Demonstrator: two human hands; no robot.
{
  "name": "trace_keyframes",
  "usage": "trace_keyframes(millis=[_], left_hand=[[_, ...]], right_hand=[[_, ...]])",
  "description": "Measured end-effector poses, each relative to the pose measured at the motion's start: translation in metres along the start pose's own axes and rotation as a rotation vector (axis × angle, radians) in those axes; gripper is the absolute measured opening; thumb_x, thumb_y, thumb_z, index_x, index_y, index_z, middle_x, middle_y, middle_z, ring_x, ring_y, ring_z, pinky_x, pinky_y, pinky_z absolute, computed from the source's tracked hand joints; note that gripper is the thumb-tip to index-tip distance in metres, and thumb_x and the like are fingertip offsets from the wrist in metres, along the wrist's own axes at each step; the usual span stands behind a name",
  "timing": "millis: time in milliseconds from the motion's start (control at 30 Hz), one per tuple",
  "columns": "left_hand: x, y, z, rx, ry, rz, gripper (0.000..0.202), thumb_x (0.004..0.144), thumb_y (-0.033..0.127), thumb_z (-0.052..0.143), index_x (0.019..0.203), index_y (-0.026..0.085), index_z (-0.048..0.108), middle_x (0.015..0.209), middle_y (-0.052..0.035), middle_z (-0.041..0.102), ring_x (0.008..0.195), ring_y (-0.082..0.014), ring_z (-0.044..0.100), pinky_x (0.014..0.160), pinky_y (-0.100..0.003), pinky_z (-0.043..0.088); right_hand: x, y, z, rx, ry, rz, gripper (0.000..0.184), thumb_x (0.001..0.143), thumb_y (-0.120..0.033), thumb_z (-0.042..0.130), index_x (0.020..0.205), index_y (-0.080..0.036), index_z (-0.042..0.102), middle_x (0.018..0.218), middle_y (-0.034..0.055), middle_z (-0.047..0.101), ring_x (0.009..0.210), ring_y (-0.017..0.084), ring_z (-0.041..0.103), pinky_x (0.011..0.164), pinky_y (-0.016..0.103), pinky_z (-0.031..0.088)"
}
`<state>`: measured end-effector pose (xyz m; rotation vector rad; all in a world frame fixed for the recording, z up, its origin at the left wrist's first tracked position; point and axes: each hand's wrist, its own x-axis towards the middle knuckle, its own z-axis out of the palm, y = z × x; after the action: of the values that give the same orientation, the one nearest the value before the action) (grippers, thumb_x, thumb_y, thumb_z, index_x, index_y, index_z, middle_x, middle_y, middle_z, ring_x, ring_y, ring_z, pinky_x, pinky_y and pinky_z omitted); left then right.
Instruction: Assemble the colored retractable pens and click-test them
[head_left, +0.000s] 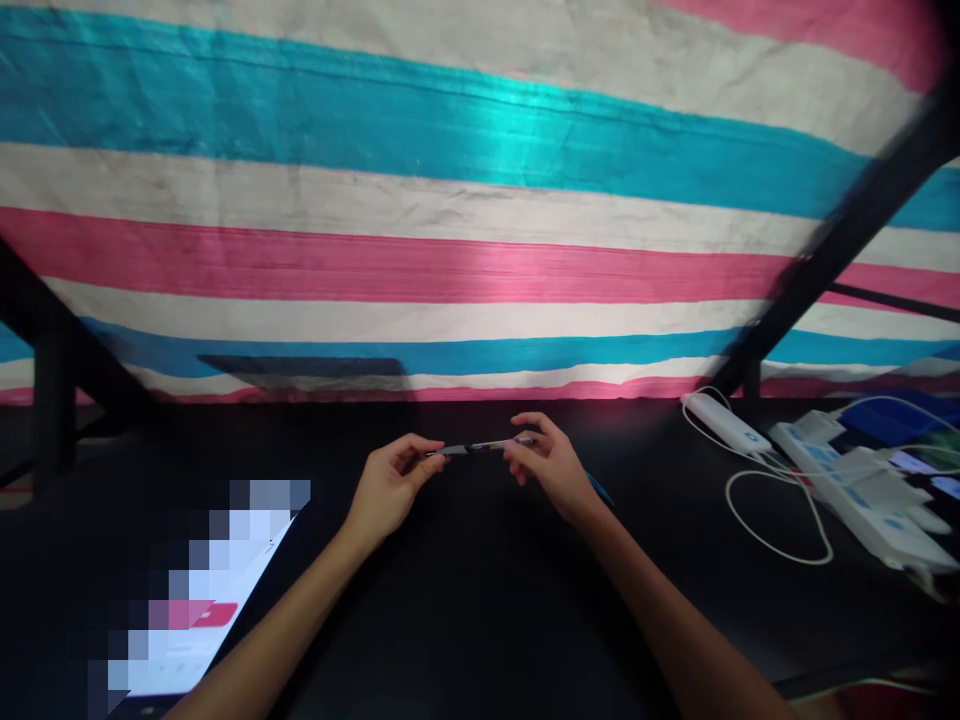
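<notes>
at the near left corner of the dark desk (pixel 480 620) lies a lit screen (pixel 187 610), its face blurred. over the middle of the desk, both forearms reach forward. the left grip (pixel 390 487) pinches one end of a thin dark pen-like stick (pixel 476 448), and the right grip (pixel 549 467) pinches the other, holding it level between them. toward the right edge lie a white power bank (pixel 726 420), a looped white cable (pixel 727 495) and a white power strip (pixel 847 485). behind the far edge hangs a striped sheet (pixel 450 200) in blue, pink and white.
</notes>
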<state>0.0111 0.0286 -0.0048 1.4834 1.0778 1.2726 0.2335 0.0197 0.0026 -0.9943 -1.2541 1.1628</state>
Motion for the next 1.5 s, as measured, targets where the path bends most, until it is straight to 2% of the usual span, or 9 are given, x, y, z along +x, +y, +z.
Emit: trace_keyframes(millis=[167, 367, 567, 733, 900, 1033, 1200, 1367, 1500], left_hand=[[0.000, 0.007, -0.001, -0.057, 0.026, -0.013, 0.023, 0.069, 0.030, 0.074, 0.085, 0.016, 0.068, 0.074, -0.0030, 0.069, 0.072, -0.0169, 0.065, 0.072, -0.031, 0.051], [0.002, 0.005, -0.003, -0.067, 0.023, -0.015, 0.022, 0.070, 0.030, 0.074, 0.085, 0.016, 0.067, 0.074, -0.0032, 0.069, 0.073, -0.0167, 0.065, 0.074, -0.031, 0.051], [0.003, 0.002, -0.005, -0.054, 0.028, -0.013, 0.024, 0.069, 0.033, 0.074, 0.086, 0.016, 0.067, 0.074, -0.0031, 0.067, 0.071, -0.0168, 0.064, 0.071, -0.030, 0.051], [0.003, 0.003, -0.006, -0.062, 0.036, -0.006, 0.022, 0.070, 0.030, 0.074, 0.086, 0.016, 0.068, 0.073, -0.0026, 0.068, 0.071, -0.0157, 0.064, 0.071, -0.029, 0.051], [0.004, 0.002, -0.004, -0.077, 0.026, -0.023, 0.020, 0.070, 0.029, 0.074, 0.085, 0.017, 0.068, 0.073, -0.0018, 0.068, 0.071, -0.0150, 0.064, 0.072, -0.028, 0.050], [0.003, 0.002, -0.004, -0.083, 0.018, -0.023, 0.020, 0.070, 0.029, 0.074, 0.085, 0.017, 0.068, 0.074, -0.0018, 0.068, 0.072, -0.0146, 0.063, 0.073, -0.028, 0.050], [0.003, 0.002, -0.004, -0.069, 0.013, -0.018, 0.019, 0.070, 0.028, 0.074, 0.084, 0.017, 0.067, 0.072, -0.0016, 0.067, 0.070, -0.0147, 0.063, 0.069, -0.027, 0.049], [0.004, 0.002, -0.005, -0.052, 0.014, -0.015, 0.021, 0.070, 0.029, 0.074, 0.085, 0.016, 0.067, 0.073, -0.0020, 0.067, 0.069, -0.0149, 0.063, 0.070, -0.028, 0.050], [0.005, 0.000, -0.007, -0.059, 0.008, -0.022, 0.021, 0.071, 0.030, 0.073, 0.085, 0.016, 0.067, 0.072, -0.0017, 0.067, 0.069, -0.0149, 0.062, 0.070, -0.028, 0.049]], right_hand=[[-0.001, 0.002, -0.001, -0.103, -0.132, 0.058, 0.020, 0.075, -0.033, 0.067, 0.071, -0.015, 0.060, 0.058, 0.0009, 0.060, 0.046, 0.009, 0.052, 0.044, 0.022, 0.040], [-0.002, -0.006, -0.002, -0.046, -0.006, -0.018, 0.040, 0.066, -0.029, 0.075, 0.102, -0.021, 0.059, 0.075, -0.0010, 0.062, 0.052, 0.010, 0.056, 0.042, 0.021, 0.042], [0.003, -0.005, -0.008, -0.183, -0.017, 0.079, 0.038, 0.080, -0.048, 0.059, 0.064, -0.014, 0.062, 0.050, 0.0011, 0.056, 0.040, 0.009, 0.048, 0.036, 0.020, 0.036], [0.004, -0.003, -0.008, -0.063, -0.019, -0.017, 0.037, 0.067, -0.037, 0.075, 0.099, -0.020, 0.064, 0.077, 0.0016, 0.065, 0.056, 0.012, 0.057, 0.043, 0.021, 0.044], [0.005, -0.003, -0.009, -0.190, -0.033, 0.109, 0.046, 0.083, -0.052, 0.054, 0.058, -0.014, 0.061, 0.049, 0.0030, 0.057, 0.041, 0.009, 0.049, 0.038, 0.021, 0.037], [0.005, -0.004, -0.009, -0.122, -0.024, 0.034, 0.031, 0.072, -0.044, 0.070, 0.088, -0.018, 0.065, 0.070, 0.0021, 0.065, 0.050, 0.011, 0.055, 0.040, 0.020, 0.040], [0.004, -0.004, -0.009, -0.236, -0.051, 0.092, 0.046, 0.083, -0.050, 0.054, 0.053, -0.016, 0.056, 0.046, -0.0003, 0.052, 0.039, 0.009, 0.046, 0.038, 0.021, 0.035], [0.004, -0.003, -0.010, -0.206, -0.071, -0.041, 0.034, 0.070, -0.036, 0.073, 0.097, -0.020, 0.061, 0.076, 0.0003, 0.064, 0.055, 0.011, 0.056, 0.045, 0.021, 0.043], [0.002, -0.002, -0.008, -0.262, -0.175, -0.002, 0.028, 0.083, -0.041, 0.059, 0.071, -0.015, 0.059, 0.053, -0.0015, 0.055, 0.045, 0.010, 0.051, 0.045, 0.021, 0.041]])
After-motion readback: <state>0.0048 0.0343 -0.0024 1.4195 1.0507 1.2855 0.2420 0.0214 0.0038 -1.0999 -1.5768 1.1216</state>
